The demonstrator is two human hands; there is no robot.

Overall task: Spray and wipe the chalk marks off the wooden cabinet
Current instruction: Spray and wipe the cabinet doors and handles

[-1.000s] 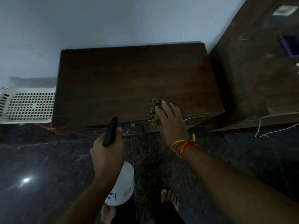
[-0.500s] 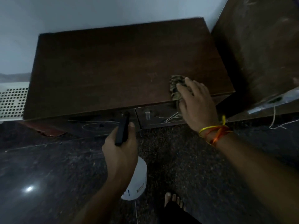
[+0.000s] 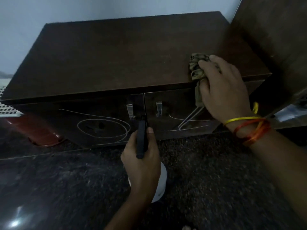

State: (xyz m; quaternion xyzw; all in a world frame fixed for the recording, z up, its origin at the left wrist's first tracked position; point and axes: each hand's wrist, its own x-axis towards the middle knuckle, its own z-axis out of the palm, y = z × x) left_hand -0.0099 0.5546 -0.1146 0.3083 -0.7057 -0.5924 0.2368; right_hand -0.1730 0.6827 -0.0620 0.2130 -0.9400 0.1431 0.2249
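A low dark wooden cabinet (image 3: 116,63) stands against the wall. White chalk marks show on both front doors: loops on the left door (image 3: 103,128) and crossing lines on the right door (image 3: 187,122). My left hand (image 3: 142,163) grips a white spray bottle (image 3: 161,181) by its black trigger head, the nozzle pointing at the doors near the two metal handles (image 3: 130,110). My right hand (image 3: 224,87) presses a crumpled olive cloth (image 3: 197,67) on the cabinet's front right top edge, part of the cloth hanging over the door.
A tall dark wooden unit (image 3: 274,39) stands right of the cabinet. A white perforated basket (image 3: 6,107) and a red-brown object (image 3: 38,131) lie at the left. The floor (image 3: 66,188) is dark speckled stone, with a bright reflection at the lower left.
The view has dropped lower and closer, so the cabinet's front doors and chalk marks now show fully. Both hands keep their hold; the bottle's nozzle sits nearer the doors.
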